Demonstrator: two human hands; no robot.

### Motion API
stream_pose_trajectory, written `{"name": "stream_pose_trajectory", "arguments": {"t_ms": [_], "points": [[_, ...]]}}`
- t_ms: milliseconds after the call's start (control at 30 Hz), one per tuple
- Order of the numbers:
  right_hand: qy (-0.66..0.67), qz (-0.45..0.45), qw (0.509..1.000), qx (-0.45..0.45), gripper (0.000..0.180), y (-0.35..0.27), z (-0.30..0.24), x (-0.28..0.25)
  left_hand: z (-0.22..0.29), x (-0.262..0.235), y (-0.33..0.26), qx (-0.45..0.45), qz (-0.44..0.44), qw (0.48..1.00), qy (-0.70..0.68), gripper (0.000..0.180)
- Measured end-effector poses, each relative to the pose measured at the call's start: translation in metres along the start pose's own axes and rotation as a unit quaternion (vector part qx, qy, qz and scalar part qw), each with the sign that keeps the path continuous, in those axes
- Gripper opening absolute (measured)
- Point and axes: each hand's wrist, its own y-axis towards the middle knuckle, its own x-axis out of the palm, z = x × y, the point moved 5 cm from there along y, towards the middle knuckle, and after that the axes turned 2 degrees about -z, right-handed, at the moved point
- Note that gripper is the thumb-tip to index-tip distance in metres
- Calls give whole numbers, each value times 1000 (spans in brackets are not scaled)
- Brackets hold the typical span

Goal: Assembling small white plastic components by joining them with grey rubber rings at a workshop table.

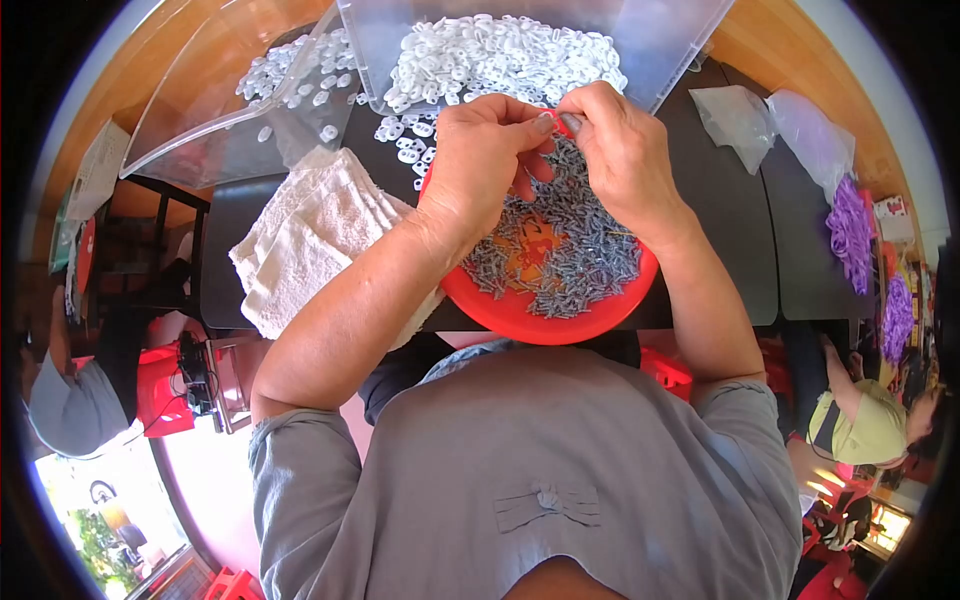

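Note:
My left hand (478,165) and my right hand (628,160) meet above the far part of a red basin (545,328). Thumb and fingers of each are pinched together, tips nearly touching. Whatever sits between them is too small and covered to make out. Many small grey screw-like pins (595,260) fill the basin, with a patch of its patterned bottom showing. Just beyond my hands, a clear plastic bin (665,55) lies with a heap of small white oval pieces (500,60) with holes. Loose white pieces (408,150) have spilled beside my left hand.
A folded cream towel (310,225) lies on the dark table (720,240), under my left forearm. Another clear container (220,110) with white pieces stands far left. Plastic bags (735,125) and purple bundles (850,235) are at the right. People sit at both sides.

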Motion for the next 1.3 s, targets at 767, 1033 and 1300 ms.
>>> {"name": "stream_pose_trajectory", "arguments": {"t_ms": [767, 1033, 1300], "points": [[201, 21, 963, 181, 13, 0, 19, 2, 5, -21, 8, 70, 108, 992, 13, 8], [-97, -165, 967, 165, 14, 33, 73, 15, 3, -39, 22, 38, 119, 991, -49, 12], [-183, -256, 946, 80, 17, 35, 66, 26, 5, -37, 19, 30, 103, 993, -47, 14]]}}
